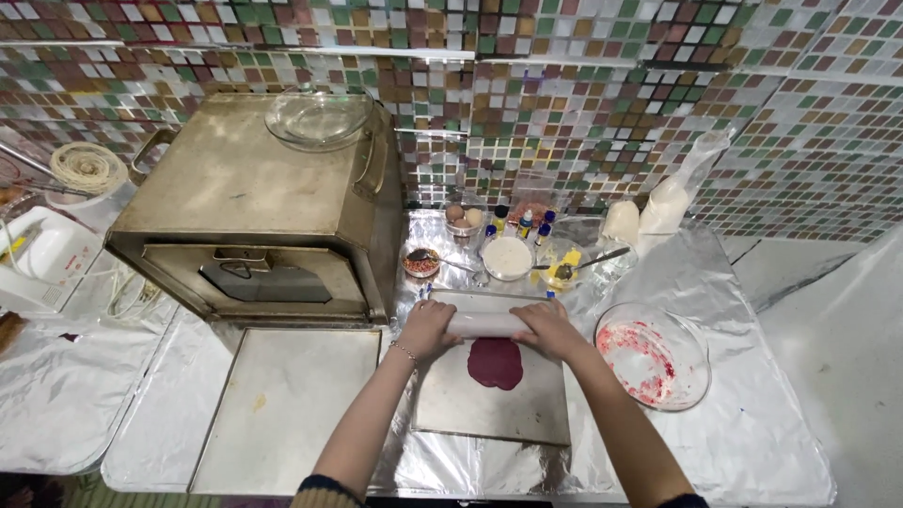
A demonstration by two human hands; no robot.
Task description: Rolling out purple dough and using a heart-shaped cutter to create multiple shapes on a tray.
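Foil counter (752, 423) | rolling pin (485, 324) lies left-right above dough (496, 362) | left hand (426, 327), right hand (548, 329) grip pressed on ends

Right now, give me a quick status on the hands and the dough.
Left hand and right hand both pressing the white rolling pin. Dark red dough flattened on the metal tray. Smeared glass bowl sits just right.

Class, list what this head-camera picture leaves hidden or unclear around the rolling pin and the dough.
- Rolling pin: its ends are covered by the left hand and right hand.
- Dough: its far edge is hidden under the pin.
- Small bottles: too small to identify.
- Oven: its window is too dark to see inside.
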